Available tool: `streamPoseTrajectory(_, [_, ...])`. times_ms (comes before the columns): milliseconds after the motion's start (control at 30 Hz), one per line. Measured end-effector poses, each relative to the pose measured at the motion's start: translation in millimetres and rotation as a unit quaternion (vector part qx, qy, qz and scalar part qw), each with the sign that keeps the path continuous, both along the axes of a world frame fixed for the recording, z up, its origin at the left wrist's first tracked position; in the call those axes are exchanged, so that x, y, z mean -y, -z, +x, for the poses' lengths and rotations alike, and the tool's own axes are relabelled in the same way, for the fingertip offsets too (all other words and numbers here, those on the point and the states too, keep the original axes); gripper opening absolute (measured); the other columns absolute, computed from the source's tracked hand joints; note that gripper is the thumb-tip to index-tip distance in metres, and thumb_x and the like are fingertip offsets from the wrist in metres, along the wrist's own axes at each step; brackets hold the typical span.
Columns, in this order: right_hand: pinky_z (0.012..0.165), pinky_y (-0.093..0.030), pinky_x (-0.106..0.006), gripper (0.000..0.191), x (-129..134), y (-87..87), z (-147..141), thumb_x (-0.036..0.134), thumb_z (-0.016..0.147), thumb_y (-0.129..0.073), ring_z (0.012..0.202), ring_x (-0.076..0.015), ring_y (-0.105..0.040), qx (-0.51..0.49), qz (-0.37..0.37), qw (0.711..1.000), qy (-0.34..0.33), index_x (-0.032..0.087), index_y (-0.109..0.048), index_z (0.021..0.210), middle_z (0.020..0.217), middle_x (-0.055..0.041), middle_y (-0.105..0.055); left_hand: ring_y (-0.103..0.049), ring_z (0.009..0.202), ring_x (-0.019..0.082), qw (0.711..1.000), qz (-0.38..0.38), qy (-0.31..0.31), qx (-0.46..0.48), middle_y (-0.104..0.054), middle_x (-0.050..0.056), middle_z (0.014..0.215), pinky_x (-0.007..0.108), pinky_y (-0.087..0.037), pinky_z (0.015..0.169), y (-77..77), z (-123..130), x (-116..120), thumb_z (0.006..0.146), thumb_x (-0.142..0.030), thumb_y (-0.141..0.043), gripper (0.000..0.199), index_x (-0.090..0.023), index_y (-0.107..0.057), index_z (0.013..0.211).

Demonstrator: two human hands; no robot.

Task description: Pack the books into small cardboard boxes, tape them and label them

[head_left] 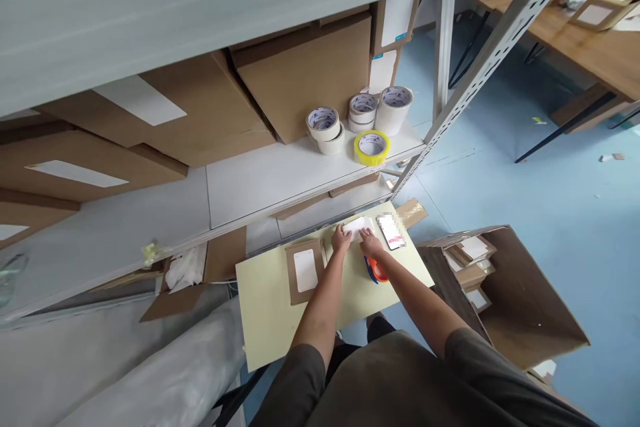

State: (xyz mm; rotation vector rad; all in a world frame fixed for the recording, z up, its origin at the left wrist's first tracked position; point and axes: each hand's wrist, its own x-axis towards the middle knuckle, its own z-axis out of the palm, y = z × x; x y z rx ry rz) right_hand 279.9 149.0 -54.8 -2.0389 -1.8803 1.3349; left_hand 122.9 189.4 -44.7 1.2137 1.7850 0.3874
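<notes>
A small white flat piece point(357, 227), either paper or a packet, lies near the far edge of the pale yellow table point(270, 313). My left hand point(341, 239) is closed on its left end, thumb toward the middle. On its near right side rest the extended fingers of my right hand point(370, 243). An orange and blue tape dispenser point(378, 271) sits under my right wrist, partly covered. To the right of that hand is a phone point(391, 231) with a lit screen. Left of my left forearm lies a flat cardboard box point(295, 293) bearing a white label point(306, 270).
Beyond the table, a grey shelf point(260, 177) holds large cartons point(310, 73), white tape rolls point(395, 113) and a yellow tape roll point(371, 147). An open carton point(535, 293) with small boxes stands right. Bulky wrapped material point(165, 373) is at left.
</notes>
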Motion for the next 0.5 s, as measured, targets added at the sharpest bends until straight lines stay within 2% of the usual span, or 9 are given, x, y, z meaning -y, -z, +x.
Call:
streamPoseTrajectory(133, [0.123, -0.038, -0.045, 0.071, 1, -4.9, 6, 0.018, 0.091, -0.056, 0.161, -0.0322, -0.029, -0.022, 0.011, 0.999, 0.022, 0.021, -0.047, 0.161, 0.165, -0.0129, -0.048, -0.068, 0.121, 0.028, 0.999, -0.004, 0.007, -0.048, -0.077, 0.012, 0.12, 0.037, -0.047, 0.108, -9.4, -4, -4, 0.089, -0.024, -0.071, 0.027, -0.021, -0.076, 0.115])
streamPoseTrajectory(233, [0.12, -0.042, -0.045, 0.072, -2, -13.0, 18, 0.027, 0.092, -0.058, 0.153, -0.0328, -0.043, -0.06, 0.072, 0.991, 0.093, 0.018, -0.044, 0.161, 0.162, -0.016, -0.051, -0.065, 0.125, 0.027, 0.997, 0.054, 0.048, -0.003, -0.074, 0.013, 0.128, 0.038, -0.044, 0.114, -22.2, -11, -5, 0.083, -0.021, -0.076, 0.01, -0.019, -0.078, 0.092])
streamPoseTrajectory(300, [0.113, -0.048, -0.045, 0.071, -6, -20.7, 26, 0.037, 0.09, -0.063, 0.14, -0.0331, -0.056, -0.085, 0.097, 0.979, 0.159, 0.02, -0.049, 0.157, 0.153, -0.0155, -0.059, -0.063, 0.131, 0.028, 0.99, 0.102, 0.082, 0.057, -0.071, 0.014, 0.135, 0.041, -0.042, 0.117, -33.7, -15, -5, 0.079, -0.02, -0.08, 0.005, -0.019, -0.077, 0.083])
streamPoseTrajectory(400, [0.093, -0.055, -0.043, 0.051, -15, -35.3, 38, 0.048, 0.083, -0.068, 0.107, -0.0328, -0.069, -0.146, 0.078, 0.961, 0.221, 0.019, -0.069, 0.125, 0.116, -0.0132, -0.076, -0.062, 0.132, 0.029, 0.976, 0.122, 0.121, 0.131, -0.072, 0.013, 0.136, 0.045, -0.042, 0.119, -54.6, -22, -6, 0.076, -0.025, -0.084, 0.01, -0.02, -0.077, 0.082])
streamPoseTrajectory(500, [0.078, -0.054, -0.038, 0.037, -22, -52.2, 50, 0.056, 0.08, -0.069, 0.084, -0.0266, -0.067, -0.265, 0.077, 0.929, 0.247, 0.02, -0.07, 0.09, 0.088, -0.0078, -0.075, -0.066, 0.125, 0.029, 0.973, 0.104, 0.145, 0.144, -0.076, 0.011, 0.128, 0.044, -0.046, 0.115, -76.2, -30, -13, 0.069, -0.033, -0.09, 0.025, -0.021, -0.081, 0.088])
